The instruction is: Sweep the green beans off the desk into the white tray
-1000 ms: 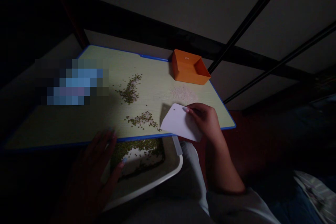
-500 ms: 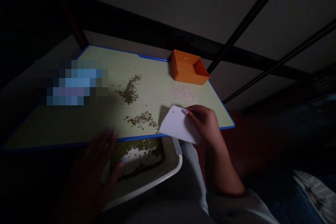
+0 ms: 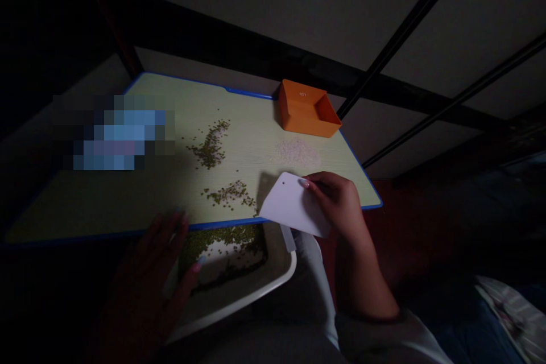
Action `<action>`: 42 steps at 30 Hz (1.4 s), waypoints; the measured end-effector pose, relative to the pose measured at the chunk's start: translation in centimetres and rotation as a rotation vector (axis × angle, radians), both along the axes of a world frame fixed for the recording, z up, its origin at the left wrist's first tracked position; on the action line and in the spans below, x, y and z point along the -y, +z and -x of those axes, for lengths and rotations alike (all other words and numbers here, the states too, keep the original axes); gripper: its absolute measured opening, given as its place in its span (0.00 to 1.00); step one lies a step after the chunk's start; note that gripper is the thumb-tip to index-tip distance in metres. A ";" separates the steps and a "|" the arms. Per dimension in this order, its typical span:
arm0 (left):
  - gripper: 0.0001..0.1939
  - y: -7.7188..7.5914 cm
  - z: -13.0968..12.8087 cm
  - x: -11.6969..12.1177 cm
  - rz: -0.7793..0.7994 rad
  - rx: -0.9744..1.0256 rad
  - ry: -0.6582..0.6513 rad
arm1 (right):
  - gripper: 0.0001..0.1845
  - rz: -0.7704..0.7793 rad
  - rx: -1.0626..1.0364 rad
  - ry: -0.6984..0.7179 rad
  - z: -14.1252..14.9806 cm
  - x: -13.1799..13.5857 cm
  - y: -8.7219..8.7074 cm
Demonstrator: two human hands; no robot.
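Note:
My right hand (image 3: pixel 336 199) pinches a white plastic scraper (image 3: pixel 294 205) with a small hole near its top corner. The scraper's lower edge lies at the table's front edge, beside a small heap of green beans mixed with pale grains (image 3: pixel 232 193). My left hand (image 3: pixel 157 273) is in shadow at the near edge, fingers stretched and thumb apart, next to a white tub (image 3: pixel 277 284). Whether it touches the tub's rim I cannot tell. Inside the tub, below the table edge, lie many green beans (image 3: pixel 239 236).
An orange open box (image 3: pixel 307 108) stands at the back right of the blue-edged table (image 3: pixel 174 102). Pale grains (image 3: pixel 296 152) are spread before it. Another mixed heap (image 3: pixel 209 148) lies mid-table. A blurred-out blue object (image 3: pixel 123 136) is at the left. Dark panels rise behind.
The scraper and my right hand have shifted very slightly to the right. My left hand and the heaps look the same.

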State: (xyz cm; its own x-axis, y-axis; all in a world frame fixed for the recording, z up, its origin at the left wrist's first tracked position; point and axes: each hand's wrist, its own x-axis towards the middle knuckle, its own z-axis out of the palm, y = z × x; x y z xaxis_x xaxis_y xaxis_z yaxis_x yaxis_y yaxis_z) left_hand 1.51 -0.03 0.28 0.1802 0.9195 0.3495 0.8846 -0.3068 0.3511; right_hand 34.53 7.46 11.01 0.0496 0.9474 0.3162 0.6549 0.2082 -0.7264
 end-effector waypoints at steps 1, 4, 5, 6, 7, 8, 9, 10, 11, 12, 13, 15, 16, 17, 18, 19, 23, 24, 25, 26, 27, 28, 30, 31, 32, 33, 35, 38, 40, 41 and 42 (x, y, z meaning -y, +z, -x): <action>0.37 0.0 0.0 0.0 -0.005 -0.001 -0.004 | 0.11 -0.005 0.000 -0.002 0.0 0.0 0.0; 0.37 0.0 0.0 0.0 -0.019 0.000 -0.001 | 0.11 -0.015 0.008 -0.015 0.0 -0.2 0.0; 0.36 0.0 0.0 0.0 -0.021 0.001 0.005 | 0.11 -0.012 0.012 -0.015 -0.1 -0.2 0.0; 0.36 0.0 -0.1 0.0 -0.021 0.002 0.007 | 0.11 -0.006 0.015 -0.014 -0.1 -0.2 -0.1; 0.36 0.0 -0.1 -0.1 -0.023 0.004 0.008 | 0.11 0.001 0.017 -0.011 -0.2 -0.2 -0.1; 0.36 -0.1 -0.2 -0.1 -0.022 0.006 0.009 | 0.11 0.007 0.018 -0.009 -0.2 -0.2 -0.2; 0.36 -0.1 -0.2 -0.1 -0.020 0.008 0.011 | 0.11 0.012 0.018 -0.008 -0.2 -0.2 -0.2; 0.36 -0.1 -0.2 -0.1 -0.017 0.009 0.012 | 0.11 0.014 0.016 -0.007 -0.3 -0.2 -0.3; 0.36 -0.1 -0.2 -0.1 -0.016 0.012 0.016 | 0.11 0.014 0.015 -0.005 -0.3 -0.1 -0.3; 0.36 -0.1 -0.2 -0.1 -0.013 0.012 0.019 | 0.11 0.014 0.014 -0.002 -0.3 -0.1 -0.4; 0.36 -0.1 -0.1 -0.1 -0.010 0.011 0.016 | 0.10 0.015 0.013 0.004 -0.3 -0.1 -0.4; 0.36 -0.1 0.0 0.0 -0.007 0.011 0.010 | 0.10 0.016 0.010 0.016 -0.3 0.0 -0.4; 0.36 -0.1 0.0 0.0 -0.006 0.011 0.007 | 0.10 0.016 0.009 0.018 -0.3 0.0 -0.4; 0.36 -0.1 0.0 0.0 -0.005 0.010 0.005 | 0.10 0.015 0.009 0.017 -0.3 0.0 -0.4; 0.37 -0.1 0.0 0.0 -0.002 0.009 0.003 | 0.10 0.011 0.007 0.013 -0.3 0.0 -0.3; 0.36 -0.1 0.0 0.0 -0.003 0.010 0.007 | 0.11 0.006 0.006 0.006 -0.3 0.0 -0.3; 0.36 -0.2 -0.1 0.0 -0.006 0.018 0.016 | 0.11 -0.006 0.011 -0.012 -0.2 -0.1 -0.2; 0.36 -0.2 -0.1 -0.1 -0.011 0.021 0.014 | 0.11 0.000 0.013 -0.006 -0.2 -0.2 -0.3; 0.36 -0.2 -0.1 -0.1 -0.011 0.022 0.009 | 0.11 0.008 0.016 0.002 -0.2 -0.2 -0.3; 0.36 -0.1 -0.1 -0.1 -0.013 0.024 0.003 | 0.11 0.014 0.016 0.011 -0.2 -0.2 -0.4; 0.37 -0.1 -0.1 -0.1 -0.013 0.026 -0.002 | 0.12 0.018 0.016 0.019 -0.2 -0.2 -0.5; 0.37 0.0 -0.1 -0.1 -0.012 0.028 -0.004 | 0.11 0.018 0.016 0.024 -0.2 -0.2 -0.5; 0.37 0.1 -0.1 -0.1 -0.013 0.035 -0.001 | 0.11 0.012 0.015 0.028 -0.1 -0.2 -0.6; 0.37 0.1 -0.1 -0.1 -0.012 0.036 0.002 | 0.11 0.010 0.015 0.029 -0.1 -0.1 -0.7; 0.37 0.0 -0.1 -0.1 -0.012 0.036 0.005 | 0.11 0.007 0.016 0.030 0.0 -0.1 -0.7; 0.37 0.0 -0.1 -0.1 -0.009 0.037 0.006 | 0.11 0.006 0.017 0.030 0.0 -0.1 -0.7; 0.37 -0.1 -0.1 -0.1 -0.006 0.039 0.007 | 0.11 0.004 0.026 0.025 0.1 -0.1 -0.7; 0.37 -0.1 -0.1 -0.1 -0.010 0.036 0.007 | 0.12 -0.005 0.051 0.006 0.2 -0.2 -0.6; 0.37 -0.1 -0.1 -0.1 -0.013 0.030 0.005 | 0.12 -0.011 0.069 -0.010 0.1 -0.2 -0.4; 0.37 0.0 -0.1 -0.1 -0.011 0.026 0.008 | 0.12 -0.013 0.076 -0.020 0.1 -0.2 -0.4; 0.37 0.0 -0.1 -0.1 -0.007 0.023 0.010 | 0.12 -0.012 0.081 -0.031 0.1 -0.2 -0.3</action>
State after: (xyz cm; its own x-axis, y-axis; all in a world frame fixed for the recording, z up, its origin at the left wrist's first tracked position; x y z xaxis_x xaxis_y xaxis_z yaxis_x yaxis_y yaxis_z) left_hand 1.64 0.02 0.29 0.1628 0.9187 0.3597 0.8793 -0.3005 0.3696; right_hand 34.47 7.66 10.69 0.0530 0.9418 0.3320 0.7177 0.1953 -0.6684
